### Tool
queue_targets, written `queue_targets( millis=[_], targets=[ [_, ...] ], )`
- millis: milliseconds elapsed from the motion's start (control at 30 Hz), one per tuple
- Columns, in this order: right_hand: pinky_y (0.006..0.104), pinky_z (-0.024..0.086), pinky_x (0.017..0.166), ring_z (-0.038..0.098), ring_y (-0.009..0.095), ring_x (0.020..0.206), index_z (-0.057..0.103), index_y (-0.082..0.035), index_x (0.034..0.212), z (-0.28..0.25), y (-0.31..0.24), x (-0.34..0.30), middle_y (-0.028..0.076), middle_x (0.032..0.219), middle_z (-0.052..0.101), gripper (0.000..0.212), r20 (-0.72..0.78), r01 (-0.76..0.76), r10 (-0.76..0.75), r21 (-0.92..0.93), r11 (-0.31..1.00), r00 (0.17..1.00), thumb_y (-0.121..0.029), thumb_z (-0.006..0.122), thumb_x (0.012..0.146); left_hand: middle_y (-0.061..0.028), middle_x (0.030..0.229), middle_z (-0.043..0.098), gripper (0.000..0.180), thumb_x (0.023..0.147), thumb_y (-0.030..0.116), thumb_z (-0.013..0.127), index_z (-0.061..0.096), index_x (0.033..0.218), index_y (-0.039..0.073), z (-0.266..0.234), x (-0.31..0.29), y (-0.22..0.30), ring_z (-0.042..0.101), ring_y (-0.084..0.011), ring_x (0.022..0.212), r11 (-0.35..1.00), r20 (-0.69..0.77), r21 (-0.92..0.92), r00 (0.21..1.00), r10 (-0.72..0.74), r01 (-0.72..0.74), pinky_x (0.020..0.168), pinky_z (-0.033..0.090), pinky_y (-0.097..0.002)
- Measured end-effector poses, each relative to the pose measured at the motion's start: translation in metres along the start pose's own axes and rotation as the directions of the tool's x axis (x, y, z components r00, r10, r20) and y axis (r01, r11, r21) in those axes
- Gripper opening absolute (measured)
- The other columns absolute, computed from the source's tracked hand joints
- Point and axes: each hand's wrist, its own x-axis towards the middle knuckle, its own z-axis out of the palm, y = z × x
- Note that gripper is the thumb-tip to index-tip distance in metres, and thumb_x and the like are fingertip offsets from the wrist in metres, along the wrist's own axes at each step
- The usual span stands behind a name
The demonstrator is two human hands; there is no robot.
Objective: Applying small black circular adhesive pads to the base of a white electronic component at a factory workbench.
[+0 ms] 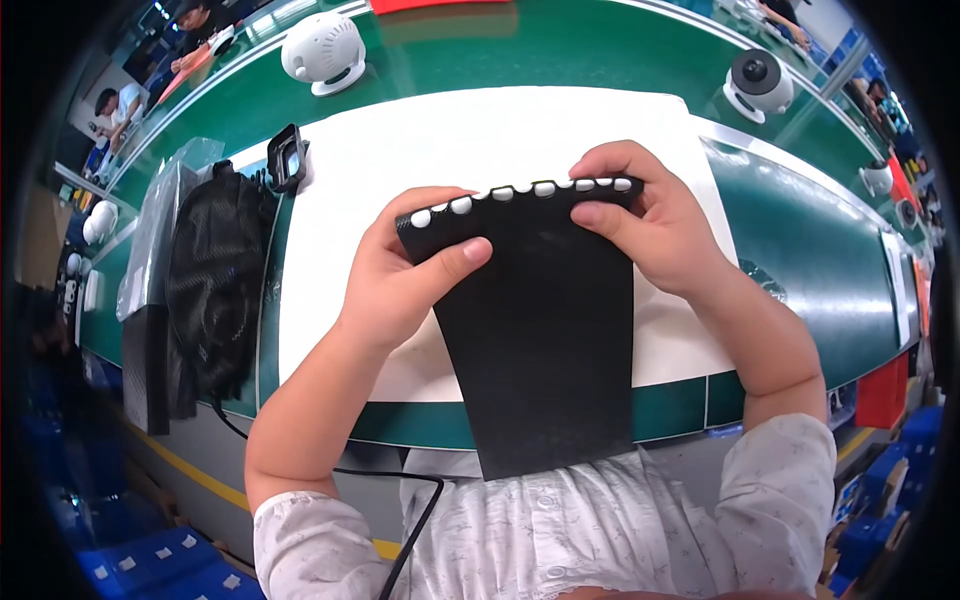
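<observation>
A long black sheet [550,340] hangs between my hands, its far edge curled over and lined with a row of several white rounded pieces [503,193]. My left hand [400,275] grips the left end of that edge, thumb on the near face and fingers behind. At the right end, my right hand [665,225] pinches the edge, the thumb in front and the index finger over the top. The sheet's lower end reaches past the bench edge to my shirt. What the white pieces are fixed to is partly hidden by the curl.
White paper [440,140] covers the green bench [560,55]. At left lie a black mesh bag [215,290], clear plastic wrapping [155,240] and a small black-framed device [287,160]. White round-headed devices [325,50] stand farther back. A black cable [425,520] runs by my left arm.
</observation>
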Motion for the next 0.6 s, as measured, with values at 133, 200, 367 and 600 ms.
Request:
queue_targets(
  millis=[133,200,367,600],
  targets=[
    [0.0211,0.040,0.071,0.048,0.008,0.079,0.051,-0.005,0.098,0.0023,0.0028,0.0008,0.001,0.088,0.050,0.020,-0.010,0.048,-0.048,-0.071,0.996,0.999,-0.004,0.056,0.079,0.0012,0.075,0.054,0.017,0.075,0.002,0.063,0.053,0.088,0.002,-0.0054,0.0002,-0.0050,0.051,-0.0056,0.071,1.000,-0.005,0.006,1.000,-0.005,0.005,0.062,0.040,-0.0182],
    [0.0212,0.040,0.072,0.049,0.008,0.080,0.051,-0.005,0.098,0.0032,0.0028,-0.0008,0.001,0.088,0.051,0.019,-0.015,0.048,-0.049,-0.058,0.997,0.999,-0.005,0.056,0.079,0.0022,0.072,0.053,0.013,0.075,0.003,0.063,0.054,0.085,0.003,-0.0063,0.0003,-0.0061,0.048,-0.0044,0.067,1.000,0.003,0.017,1.000,0.013,-0.013,0.059,0.037,-0.0177],
    [0.0207,0.039,0.076,0.048,0.008,0.085,0.047,-0.004,0.101,-0.0016,0.0033,-0.0030,0.002,0.092,0.049,0.021,0.020,0.055,-0.053,-0.105,0.993,0.998,-0.005,0.054,0.082,0.0039,0.067,0.052,0.007,0.076,0.004,0.061,0.055,0.079,0.003,-0.0013,0.0015,-0.0048,0.043,-0.0027,0.061,0.997,0.020,0.070,0.999,0.038,-0.039,0.053,0.032,-0.0172],
    [0.0215,0.043,0.073,0.052,0.009,0.081,0.053,-0.002,0.093,0.0035,0.0074,-0.0012,0.003,0.086,0.055,0.014,-0.012,0.048,-0.049,-0.024,0.999,0.999,-0.009,0.055,0.082,0.0016,0.072,0.054,0.016,0.075,0.013,0.064,0.056,0.084,0.003,-0.0042,0.0020,-0.0050,0.048,-0.0049,0.066,0.996,0.003,0.020,0.996,-0.088,0.088,0.059,0.037,-0.0192]
  ],
)
